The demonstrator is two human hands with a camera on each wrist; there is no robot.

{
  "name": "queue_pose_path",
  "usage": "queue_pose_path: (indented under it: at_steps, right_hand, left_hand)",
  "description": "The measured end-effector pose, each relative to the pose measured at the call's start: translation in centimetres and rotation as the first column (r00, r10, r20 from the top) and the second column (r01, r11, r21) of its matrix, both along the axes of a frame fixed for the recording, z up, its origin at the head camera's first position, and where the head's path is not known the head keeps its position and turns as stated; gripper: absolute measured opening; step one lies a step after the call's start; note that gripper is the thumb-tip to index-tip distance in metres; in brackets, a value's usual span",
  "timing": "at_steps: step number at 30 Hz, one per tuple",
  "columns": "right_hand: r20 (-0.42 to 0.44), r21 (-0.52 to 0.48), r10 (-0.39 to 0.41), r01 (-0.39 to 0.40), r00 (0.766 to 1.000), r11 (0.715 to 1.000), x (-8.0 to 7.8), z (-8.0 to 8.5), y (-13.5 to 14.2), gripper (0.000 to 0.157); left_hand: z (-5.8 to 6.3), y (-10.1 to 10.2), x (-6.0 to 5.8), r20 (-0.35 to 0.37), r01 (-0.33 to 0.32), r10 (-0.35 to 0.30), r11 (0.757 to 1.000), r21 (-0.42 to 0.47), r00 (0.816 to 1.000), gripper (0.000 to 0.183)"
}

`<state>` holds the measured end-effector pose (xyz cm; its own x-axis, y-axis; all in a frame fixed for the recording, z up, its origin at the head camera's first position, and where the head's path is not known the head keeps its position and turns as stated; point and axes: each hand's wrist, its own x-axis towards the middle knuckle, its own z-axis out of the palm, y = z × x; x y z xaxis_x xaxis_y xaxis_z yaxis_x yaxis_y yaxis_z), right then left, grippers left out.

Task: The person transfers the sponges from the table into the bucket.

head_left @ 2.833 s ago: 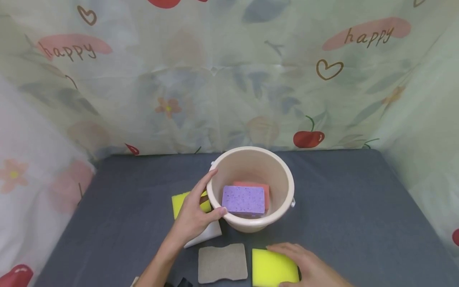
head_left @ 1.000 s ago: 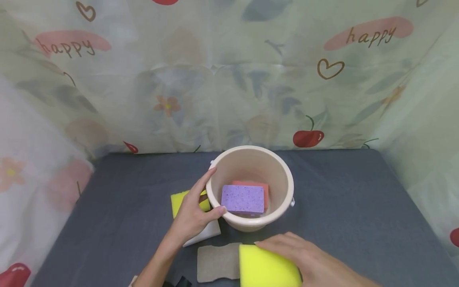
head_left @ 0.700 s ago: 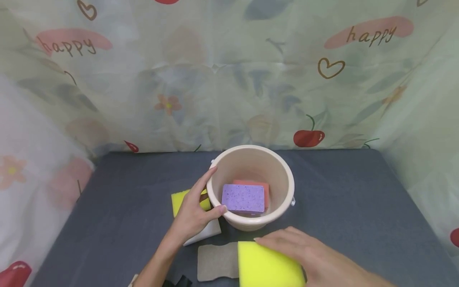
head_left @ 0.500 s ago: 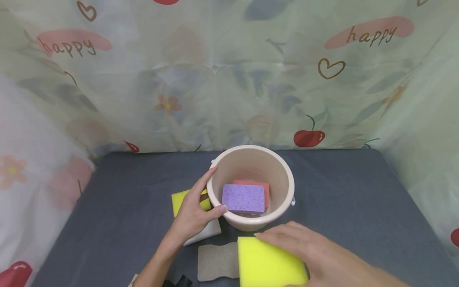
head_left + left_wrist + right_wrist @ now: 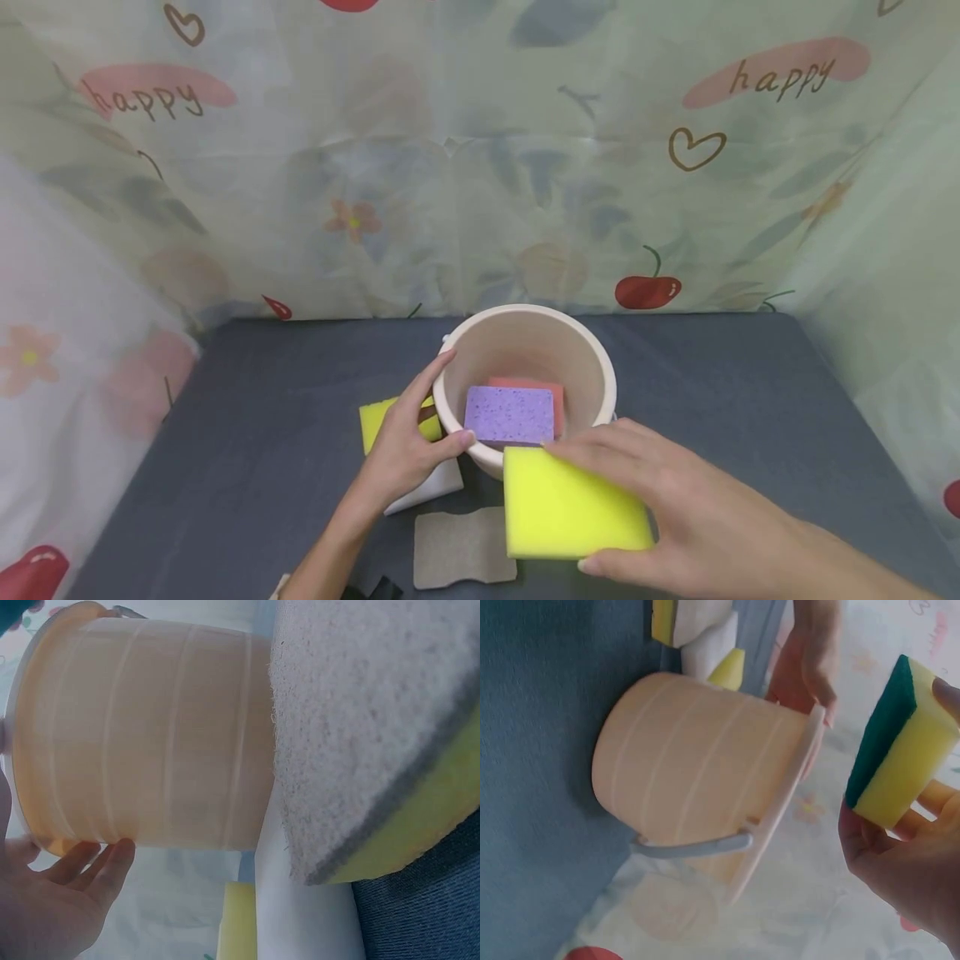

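Note:
My left hand [image 5: 401,454] holds the left rim of a cream bucket [image 5: 609,379], thumb at the near edge and fingers along its outer side. In the bucket lies a purple speckled sponge [image 5: 510,414], partly over a red sponge [image 5: 558,404]. My right hand [image 5: 693,508] grips a yellow sponge [image 5: 573,504] between thumb and fingers, raised in front of the bucket and hiding part of its near rim. The right wrist view shows the green scouring side of this sponge [image 5: 889,727] and the bucket's outer wall [image 5: 690,765] with its grey handle [image 5: 694,846].
Nearer on the dark table [image 5: 720,400] lies a grey-topped sponge [image 5: 461,550] with wavy edges; its yellow underside shows in the left wrist view. Left of the bucket, partly behind my left hand, are a white block [image 5: 435,486] and another yellow sponge [image 5: 375,423].
My right hand has lifted the yellow sponge off the table and carried it up and forward, to the bucket's near rim. The left hand and bucket have stayed in place.

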<state>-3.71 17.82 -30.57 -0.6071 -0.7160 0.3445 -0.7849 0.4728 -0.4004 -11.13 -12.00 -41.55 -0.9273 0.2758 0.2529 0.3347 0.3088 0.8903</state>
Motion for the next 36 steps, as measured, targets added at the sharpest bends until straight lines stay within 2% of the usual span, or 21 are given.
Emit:
queue_pose_path:
  at_steps: [5, 12, 19, 36]
  right_hand:
    - [0.011, 0.032, -0.052, 0.052, 0.999, 0.998, -0.8, 0.6, -0.1, 0.074]
    - [-0.012, 0.018, -0.067, 0.067, 0.998, 0.998, -2.2, 0.4, -0.4, 0.072]
    - [0.041, 0.064, -0.116, 0.113, 0.992, 0.992, -3.8, 0.2, -0.5, 0.075]
    - [0.101, 0.047, -0.170, 0.166, 0.980, 0.985, -7.6, -0.9, -0.9, 0.069]
  left_hand:
    - [0.0, 0.0, 0.0, 0.006, -0.002, 0.002, 1.000, -0.003, 1.000, 0.089]
    - [0.0, 0.0, 0.0, 0.009, -0.004, 0.004, 1.000, -0.007, 1.000, 0.089]
    - [0.0, 0.0, 0.1, 0.005, 0.005, -0.005, 1.000, -0.006, 1.000, 0.090]
    - [0.4, 0.2, 0.0, 0.017, 0.006, -0.006, 1.000, -0.029, 1.000, 0.096]
